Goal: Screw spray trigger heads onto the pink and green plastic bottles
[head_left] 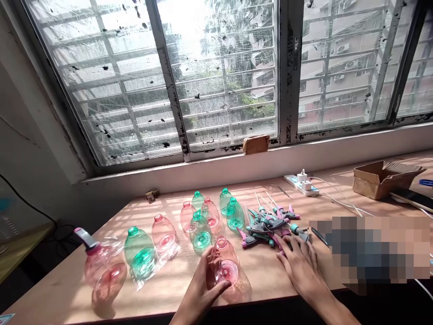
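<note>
My left hand (203, 284) is wrapped round a clear pink plastic bottle (226, 266) lying on its side near the front edge of the wooden table (264, 275). My right hand (299, 264) lies flat, fingers stretched, with its fingertips touching a pile of pink and teal spray triggers (269, 223). Behind the held bottle lie several more green and pink bottles (203, 216).
At the left, a pink bottle with a trigger fitted (101, 266) and a green bottle (140, 255) lie on clear wrap. A white power strip with chargers (302, 184) and an open cardboard box (382, 178) sit at the back right. A barred window spans the wall.
</note>
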Tool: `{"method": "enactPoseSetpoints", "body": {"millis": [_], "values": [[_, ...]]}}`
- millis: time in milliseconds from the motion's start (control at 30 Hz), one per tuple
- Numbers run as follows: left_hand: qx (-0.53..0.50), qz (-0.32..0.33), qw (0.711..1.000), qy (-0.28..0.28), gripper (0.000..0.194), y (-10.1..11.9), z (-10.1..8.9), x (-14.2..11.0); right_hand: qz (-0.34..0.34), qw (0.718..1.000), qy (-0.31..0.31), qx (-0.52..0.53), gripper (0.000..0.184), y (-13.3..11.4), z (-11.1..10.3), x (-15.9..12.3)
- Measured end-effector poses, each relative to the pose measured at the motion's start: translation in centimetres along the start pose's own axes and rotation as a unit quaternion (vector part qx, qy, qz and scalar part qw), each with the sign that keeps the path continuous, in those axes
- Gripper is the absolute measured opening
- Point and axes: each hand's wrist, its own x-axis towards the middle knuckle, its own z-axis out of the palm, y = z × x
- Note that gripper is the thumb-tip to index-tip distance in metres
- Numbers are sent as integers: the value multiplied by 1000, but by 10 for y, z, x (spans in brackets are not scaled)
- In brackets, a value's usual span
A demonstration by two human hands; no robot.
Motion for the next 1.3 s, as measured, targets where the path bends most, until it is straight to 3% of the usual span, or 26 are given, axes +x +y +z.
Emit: {"method": "enactPoseSetpoints", "body": {"millis": [133, 267, 367, 600, 767, 900, 967, 1033, 1100, 1167, 1233, 1300], "values": [[3, 3, 1000, -27, 86, 6, -3, 1, -1, 1000, -1, -14, 40, 3, -1, 2], [10, 2, 999, -37, 83, 12, -4, 2, 10, 999, 5, -42, 49, 2, 1, 2], [18, -1, 999, -43, 82, 15, -4, 2, 12, 998, -18, -57, 47, 2, 1, 3], [25, -4, 999, -37, 84, 10, -6, 2, 5, 993, -47, -112, 49, 13, -10, 25], [12, 13, 999, -37, 85, 3, -6, 5, -1, 990, 26, -138, 53, 18, -25, 40], [12, 15, 999, -32, 89, -9, -4, 8, 20, 982, 73, -174, 51, 36, -46, 48], [14, 20, 999, -39, 102, -18, -3, 10, 36, 988, 80, -128, 47, 46, -55, 51], [31, 40, 998, -46, 112, -27, -2, 12, 60, 993, 103, -5, 39, 49, -62, 52], [63, 54, 995, -46, 112, -33, -1, 13, 108, 968, 140, 180, 33, 41, -64, 50], [80, 57, 995, -32, 107, -37, -1, 12, 173, 899, 147, 375, 38, 22, -61, 44], [67, 57, 996, -3, 102, -39, -1, 10, 212, 821, 94, 522, 41, 1, -54, 36], [40, 58, 997, 30, 91, -39, 0, 8, 224, 766, 41, 601, 42, -15, -47, 28]]}}
